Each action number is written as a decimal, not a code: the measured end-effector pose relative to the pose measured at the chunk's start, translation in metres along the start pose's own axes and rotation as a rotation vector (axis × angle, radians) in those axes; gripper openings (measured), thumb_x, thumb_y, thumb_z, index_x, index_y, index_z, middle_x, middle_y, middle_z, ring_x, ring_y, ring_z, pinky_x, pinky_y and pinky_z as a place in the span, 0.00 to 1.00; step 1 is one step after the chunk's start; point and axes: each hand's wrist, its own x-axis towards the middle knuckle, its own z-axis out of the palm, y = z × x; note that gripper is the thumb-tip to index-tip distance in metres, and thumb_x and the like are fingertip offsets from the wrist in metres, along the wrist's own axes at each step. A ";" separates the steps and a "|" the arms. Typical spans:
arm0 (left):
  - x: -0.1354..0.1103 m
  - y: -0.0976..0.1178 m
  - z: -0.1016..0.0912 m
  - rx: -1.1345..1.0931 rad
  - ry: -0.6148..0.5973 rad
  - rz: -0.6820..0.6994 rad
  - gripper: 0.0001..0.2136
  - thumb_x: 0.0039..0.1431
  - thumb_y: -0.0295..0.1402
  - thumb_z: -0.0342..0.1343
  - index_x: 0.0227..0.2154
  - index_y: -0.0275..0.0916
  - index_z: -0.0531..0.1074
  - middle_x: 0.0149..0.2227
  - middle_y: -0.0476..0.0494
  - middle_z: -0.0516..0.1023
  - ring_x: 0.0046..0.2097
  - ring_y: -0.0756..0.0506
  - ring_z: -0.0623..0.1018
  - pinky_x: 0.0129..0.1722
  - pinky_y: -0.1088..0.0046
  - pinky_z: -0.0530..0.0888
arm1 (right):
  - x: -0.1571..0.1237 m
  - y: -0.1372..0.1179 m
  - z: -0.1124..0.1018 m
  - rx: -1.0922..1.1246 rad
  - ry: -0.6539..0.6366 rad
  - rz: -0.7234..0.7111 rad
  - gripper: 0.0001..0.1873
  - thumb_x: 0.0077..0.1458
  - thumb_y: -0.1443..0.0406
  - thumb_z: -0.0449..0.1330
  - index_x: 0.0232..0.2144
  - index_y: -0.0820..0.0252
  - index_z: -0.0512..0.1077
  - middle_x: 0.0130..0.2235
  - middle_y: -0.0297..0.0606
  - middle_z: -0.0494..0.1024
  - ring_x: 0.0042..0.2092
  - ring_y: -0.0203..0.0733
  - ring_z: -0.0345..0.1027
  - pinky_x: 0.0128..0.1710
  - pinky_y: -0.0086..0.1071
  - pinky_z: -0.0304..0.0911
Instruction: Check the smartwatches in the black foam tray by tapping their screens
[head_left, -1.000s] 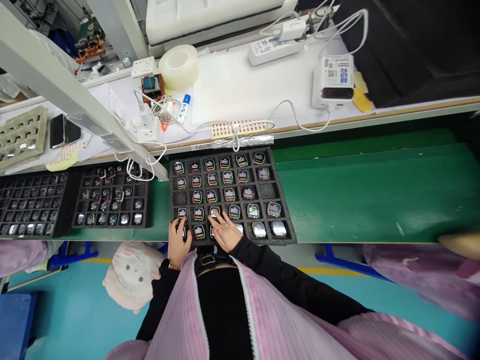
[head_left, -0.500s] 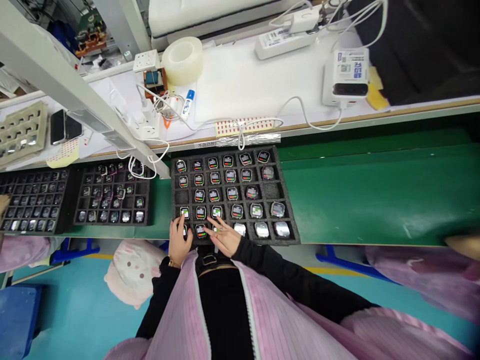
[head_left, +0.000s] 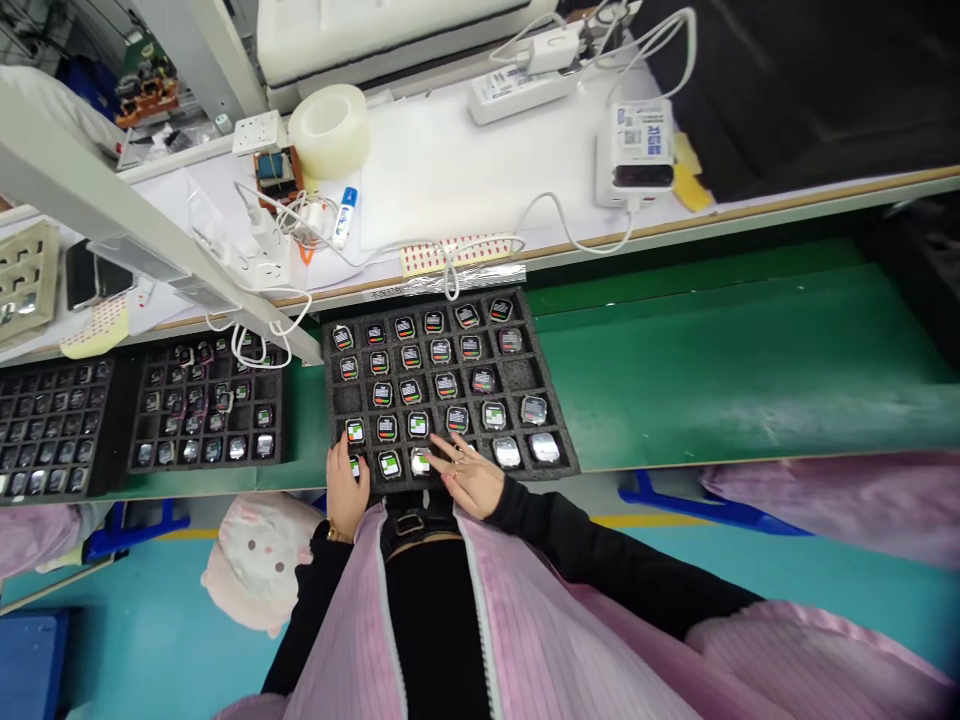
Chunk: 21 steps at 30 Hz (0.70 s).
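A black foam tray [head_left: 517,320] lies on the green bench, its pockets holding rows of small square watch-like devices. Most of their screens show coloured bars. My left hand [head_left: 346,490] sits at the tray's near left corner, fingers over a device [head_left: 354,466]; whether it grips that device I cannot tell. My right hand [head_left: 466,474] lies with its fingers spread over the front row, fingertips next to a device with a bright screen [head_left: 421,461]. Several devices at the front right show silver faces [head_left: 544,447].
Two more black trays of devices [head_left: 206,405] stand to the left on the green mat [head_left: 712,370]. Behind, a raised white shelf [head_left: 420,180] holds a tape roll [head_left: 328,130], a power strip [head_left: 521,95] and tangled white cables [head_left: 300,215]. A plush cushion [head_left: 259,560] sits below my left arm.
Several front-left screens have turned from coloured bars to a green and white display. My right hand has shifted right along the front row, and the whole view has slid left.
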 end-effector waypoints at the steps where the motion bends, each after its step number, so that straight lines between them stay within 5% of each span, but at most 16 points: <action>1: 0.002 0.002 0.001 0.007 0.006 -0.003 0.26 0.65 0.33 0.42 0.64 0.37 0.49 0.62 0.34 0.61 0.63 0.38 0.61 0.63 0.50 0.58 | -0.012 0.003 -0.006 -0.038 0.038 0.052 0.25 0.62 0.72 0.42 0.59 0.73 0.63 0.53 0.47 0.73 0.67 0.49 0.40 0.65 0.59 0.44; 9: 0.019 0.014 0.000 0.101 0.008 -0.023 0.27 0.63 0.34 0.45 0.63 0.30 0.50 0.58 0.27 0.65 0.58 0.36 0.67 0.61 0.50 0.60 | -0.094 0.018 -0.028 -0.301 0.243 0.360 0.26 0.64 0.72 0.40 0.62 0.76 0.57 0.57 0.51 0.69 0.67 0.54 0.42 0.62 0.63 0.46; 21: 0.024 0.017 -0.002 0.187 -0.002 0.045 0.29 0.62 0.37 0.47 0.63 0.29 0.52 0.53 0.27 0.66 0.55 0.35 0.66 0.57 0.50 0.64 | -0.106 0.011 -0.019 -0.336 0.241 0.437 0.26 0.63 0.73 0.40 0.61 0.73 0.60 0.56 0.48 0.70 0.67 0.54 0.41 0.63 0.59 0.45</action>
